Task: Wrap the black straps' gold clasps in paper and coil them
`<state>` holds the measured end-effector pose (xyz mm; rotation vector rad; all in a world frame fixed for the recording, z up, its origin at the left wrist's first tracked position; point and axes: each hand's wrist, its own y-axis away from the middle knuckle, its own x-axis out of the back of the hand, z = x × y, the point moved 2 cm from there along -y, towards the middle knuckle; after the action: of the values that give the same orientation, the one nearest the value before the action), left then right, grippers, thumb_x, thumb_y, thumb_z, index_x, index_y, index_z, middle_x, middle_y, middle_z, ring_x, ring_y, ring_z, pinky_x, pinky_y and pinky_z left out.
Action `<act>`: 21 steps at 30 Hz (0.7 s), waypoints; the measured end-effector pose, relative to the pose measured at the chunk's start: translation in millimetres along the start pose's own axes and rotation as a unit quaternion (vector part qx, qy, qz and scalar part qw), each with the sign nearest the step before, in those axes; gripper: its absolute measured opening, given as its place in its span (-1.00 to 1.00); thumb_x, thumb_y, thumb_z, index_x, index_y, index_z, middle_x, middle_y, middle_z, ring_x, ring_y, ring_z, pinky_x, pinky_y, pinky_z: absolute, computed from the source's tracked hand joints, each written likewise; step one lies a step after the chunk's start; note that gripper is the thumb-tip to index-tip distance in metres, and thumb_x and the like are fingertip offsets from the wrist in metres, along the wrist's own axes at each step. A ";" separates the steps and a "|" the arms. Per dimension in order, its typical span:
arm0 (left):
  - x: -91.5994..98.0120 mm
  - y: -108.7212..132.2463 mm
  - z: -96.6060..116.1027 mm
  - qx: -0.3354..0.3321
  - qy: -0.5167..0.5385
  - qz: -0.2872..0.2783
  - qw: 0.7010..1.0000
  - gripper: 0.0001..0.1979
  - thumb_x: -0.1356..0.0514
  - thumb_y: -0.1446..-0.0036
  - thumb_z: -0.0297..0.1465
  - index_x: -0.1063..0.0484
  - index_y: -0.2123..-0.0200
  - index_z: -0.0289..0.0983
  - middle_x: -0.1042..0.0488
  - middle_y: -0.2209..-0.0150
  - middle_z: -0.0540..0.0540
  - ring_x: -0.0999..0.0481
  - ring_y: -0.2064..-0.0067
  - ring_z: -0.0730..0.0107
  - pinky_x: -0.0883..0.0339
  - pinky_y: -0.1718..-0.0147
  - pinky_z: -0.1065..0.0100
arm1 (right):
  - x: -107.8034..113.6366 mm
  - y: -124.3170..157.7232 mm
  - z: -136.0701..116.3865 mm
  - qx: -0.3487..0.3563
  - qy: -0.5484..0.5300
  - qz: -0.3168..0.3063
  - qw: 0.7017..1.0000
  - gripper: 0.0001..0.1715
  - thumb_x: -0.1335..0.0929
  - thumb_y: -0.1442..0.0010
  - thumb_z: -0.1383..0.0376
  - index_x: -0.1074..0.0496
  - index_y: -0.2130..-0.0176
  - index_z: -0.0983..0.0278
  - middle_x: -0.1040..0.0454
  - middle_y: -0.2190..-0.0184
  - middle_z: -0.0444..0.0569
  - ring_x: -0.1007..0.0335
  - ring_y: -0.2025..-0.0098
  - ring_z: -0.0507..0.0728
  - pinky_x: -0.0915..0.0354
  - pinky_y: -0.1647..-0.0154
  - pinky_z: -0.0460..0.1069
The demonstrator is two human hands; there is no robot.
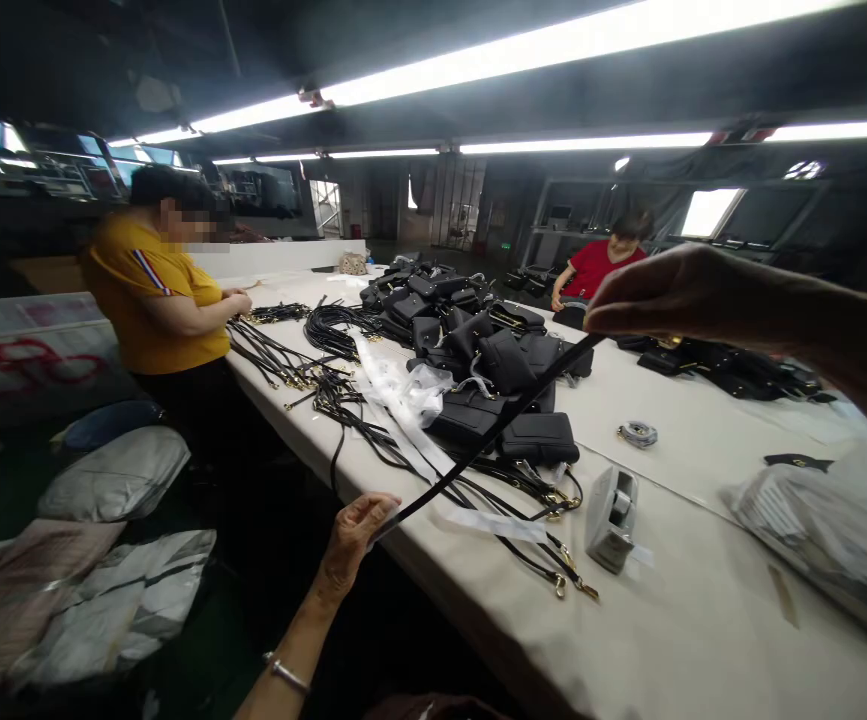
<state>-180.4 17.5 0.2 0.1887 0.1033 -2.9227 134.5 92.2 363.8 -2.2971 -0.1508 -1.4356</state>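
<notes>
A thin black strap (493, 430) is stretched taut between my two hands above the white table (688, 640). My left hand (354, 545), low at the table's near edge, pinches the strap's lower end. My right hand (673, 295), raised at the upper right, is closed on its upper end. Under the strap lie more black straps with gold clasps (545, 560) and a heap of black bags (478, 350).
A grey tape dispenser (611, 515) and a small tape roll (637, 434) sit right of the straps. Clear plastic bags (823, 530) lie at the right. A person in yellow (159, 300) works at the left edge; another in red (598, 265) sits at the back. Bundles (114, 480) lie on the floor.
</notes>
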 end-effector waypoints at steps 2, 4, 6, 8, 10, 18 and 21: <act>-19.5 -5.9 13.7 -0.010 0.037 -0.014 0.999 -0.68 -0.37 -0.01 -0.16 -0.61 0.36 -0.33 -0.60 0.33 -0.15 -0.53 0.31 0.29 -0.39 0.27 0.35 | 4.4 -4.9 -31.1 0.043 -0.007 0.000 0.999 -0.40 -0.37 0.00 0.09 -0.57 0.20 0.58 -0.35 0.67 -0.29 -0.18 0.62 -0.22 -0.08 0.47 -0.06; -37.4 -11.4 30.2 -0.029 0.071 -0.026 0.997 -0.70 -0.37 -0.02 -0.17 -0.60 0.37 -0.33 -0.59 0.35 -0.13 -0.52 0.30 0.29 -0.38 0.25 0.35 | 3.5 -6.1 -54.9 0.076 0.006 -0.027 0.997 -0.36 -0.33 -0.05 0.08 -0.55 0.17 0.62 -0.31 0.68 -0.32 -0.21 0.60 -0.21 -0.07 0.45 -0.06; -53.3 -15.6 49.5 -0.054 0.102 -0.036 0.993 -0.73 -0.37 -0.03 -0.19 -0.60 0.38 -0.31 -0.56 0.37 -0.10 -0.50 0.26 0.29 -0.37 0.19 0.35 | -3.7 -5.0 -69.7 0.124 0.037 -0.057 0.990 -0.36 -0.35 -0.07 0.04 -0.56 0.18 0.59 -0.34 0.65 -0.30 -0.25 0.56 -0.19 -0.07 0.40 -0.07; -67.5 -18.1 69.6 -0.079 0.129 -0.046 0.987 -0.75 -0.37 -0.02 -0.20 -0.59 0.41 -0.29 -0.53 0.39 -0.06 -0.48 0.24 0.31 -0.34 0.16 0.36 | -16.6 -2.4 -75.5 0.183 0.078 -0.072 0.977 -0.41 -0.38 -0.13 0.00 -0.58 0.19 0.50 -0.39 0.60 -0.27 -0.24 0.54 -0.17 -0.05 0.37 -0.09; -81.4 -19.2 88.5 -0.098 0.148 -0.059 0.982 -0.75 -0.38 -0.03 -0.20 -0.58 0.42 -0.29 -0.52 0.40 -0.05 -0.47 0.26 0.34 -0.32 0.16 0.37 | -33.8 2.0 -74.6 0.227 0.126 -0.077 0.963 -0.51 -0.39 -0.20 -0.01 -0.60 0.20 0.38 -0.43 0.56 -0.22 -0.21 0.55 -0.14 -0.01 0.38 -0.10; -152.7 -14.5 140.5 -0.106 0.251 -0.160 0.949 -0.76 -0.37 -0.07 -0.23 -0.52 0.34 -0.29 -0.48 0.43 0.01 -0.46 0.36 0.43 -0.35 0.28 0.41 | -93.1 38.1 -56.7 0.261 0.184 -0.092 0.943 -0.79 -0.25 -0.29 0.40 -0.40 0.09 0.26 -0.52 0.37 -0.04 -0.30 0.52 0.00 0.17 0.50 -0.06; -179.3 -9.7 143.5 -0.062 0.271 -0.201 0.939 -0.70 -0.32 -0.13 -0.14 -0.44 0.27 -0.25 -0.32 0.57 0.11 -0.27 0.60 0.60 -0.17 0.61 0.53 | -90.6 42.9 -40.8 0.207 0.134 -0.092 0.965 -0.73 -0.22 -0.31 0.37 -0.37 0.02 0.26 -0.54 0.31 -0.01 -0.36 0.47 0.04 0.07 0.49 -0.08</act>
<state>-25.8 51.7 166.8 1.0624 0.4596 -3.1486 72.2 48.5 286.8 -1.7727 -0.5404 -1.6114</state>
